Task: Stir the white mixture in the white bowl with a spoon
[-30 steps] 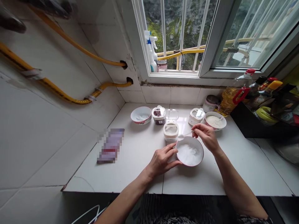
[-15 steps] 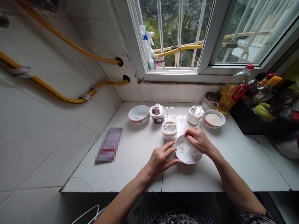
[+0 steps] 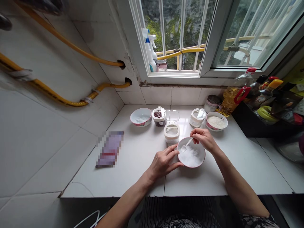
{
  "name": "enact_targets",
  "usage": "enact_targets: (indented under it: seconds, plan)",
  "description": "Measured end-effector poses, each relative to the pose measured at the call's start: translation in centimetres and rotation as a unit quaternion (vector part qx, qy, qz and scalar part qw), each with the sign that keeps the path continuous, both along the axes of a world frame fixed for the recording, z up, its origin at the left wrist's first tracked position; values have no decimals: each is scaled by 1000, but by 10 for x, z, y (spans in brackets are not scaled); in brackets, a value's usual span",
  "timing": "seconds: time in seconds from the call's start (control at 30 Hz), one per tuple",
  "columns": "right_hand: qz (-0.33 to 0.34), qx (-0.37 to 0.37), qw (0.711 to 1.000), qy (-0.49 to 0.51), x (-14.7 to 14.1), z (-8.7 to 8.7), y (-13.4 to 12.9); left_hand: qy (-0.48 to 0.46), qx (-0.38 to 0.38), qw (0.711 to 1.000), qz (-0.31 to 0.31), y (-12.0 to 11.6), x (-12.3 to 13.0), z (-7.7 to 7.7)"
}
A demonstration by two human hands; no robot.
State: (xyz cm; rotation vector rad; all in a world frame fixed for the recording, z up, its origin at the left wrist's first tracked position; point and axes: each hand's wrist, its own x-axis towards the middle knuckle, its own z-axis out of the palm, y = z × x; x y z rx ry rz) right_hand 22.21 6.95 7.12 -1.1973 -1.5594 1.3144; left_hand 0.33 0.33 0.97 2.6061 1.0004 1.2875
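Observation:
A white bowl with a pinkish rim [image 3: 203, 158] stands on the counter and holds a white granular substance [image 3: 192, 157]. My left hand [image 3: 164, 161] grips the bowl's left side, thumb low and fingers along the rim. Pinched in my right hand [image 3: 202, 138] is a small white spoon [image 3: 186, 146], its head inside the bowl near the left wall. Just behind the bowl sits a square white-rimmed container [image 3: 172, 133] with its clear lid [image 3: 172, 116] tipped back. What that container holds is hard to make out.
Behind stand a white bowl [image 3: 141, 117], a jar with dark red contents [image 3: 159, 116], a lidded clear jar [image 3: 197, 117] and a floral bowl of white grains [image 3: 216, 121]. An oil bottle [image 3: 236, 91] and a black condiment box [image 3: 251, 122] are at right; a blurred purple packet [image 3: 110, 149] lies left.
My right hand has lifted slightly and drawn back, so the spoon's handle and head show more clearly. My left hand keeps its hold on the bowl.

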Motion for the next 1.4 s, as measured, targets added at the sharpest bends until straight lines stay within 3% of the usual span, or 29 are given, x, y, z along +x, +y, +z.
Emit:
enact_targets:
  seconds: [0.23, 0.4, 0.5, 0.6, 0.7, 0.77, 0.8, 0.87, 0.97, 1.07, 1.2, 1.4]
  plan:
    - [-42, -40, 995, 86, 5, -1, 7, 0, 2, 1000, 1, 1, 0, -4]
    - [-72, 11, 989, 128, -6, -2, 5, -1, -9, 1000, 2, 1, -1, -7]
    - [-89, 104, 986, 95, -15, -5, 0, -4, -11, 1000, -3, 1, -1, -7]
    - [-89, 257, 962, -8, -19, -10, -4, -6, -4, 1000, -5, 2, 0, -7]
    - [-15, 431, 891, -142, -20, -13, -4, -8, 6, 1000, -2, 2, 0, -6]
    - [20, 496, 848, -184, -19, -12, -5, -10, 7, 1000, -1, 2, 0, -6]
    - [18, 510, 840, -185, -18, -10, -5, -10, 4, 1000, 0, 1, 0, -5]
    - [-11, 505, 848, -161, -14, -4, -8, -7, 1, 1000, 0, 1, 0, -5]
    - [-56, 431, 891, -129, -3, 5, -10, -2, 2, 1000, 1, 0, 0, -4]
    - [-32, 349, 923, -161, 5, 6, -10, -2, -1, 1000, -4, 0, 0, -3]
    - [14, 303, 929, -211, 0, -2, -9, 0, -10, 1000, -4, 0, -1, -3]
    - [36, 229, 955, -182, -9, -5, -12, -4, -18, 1000, -11, 0, -1, -2]
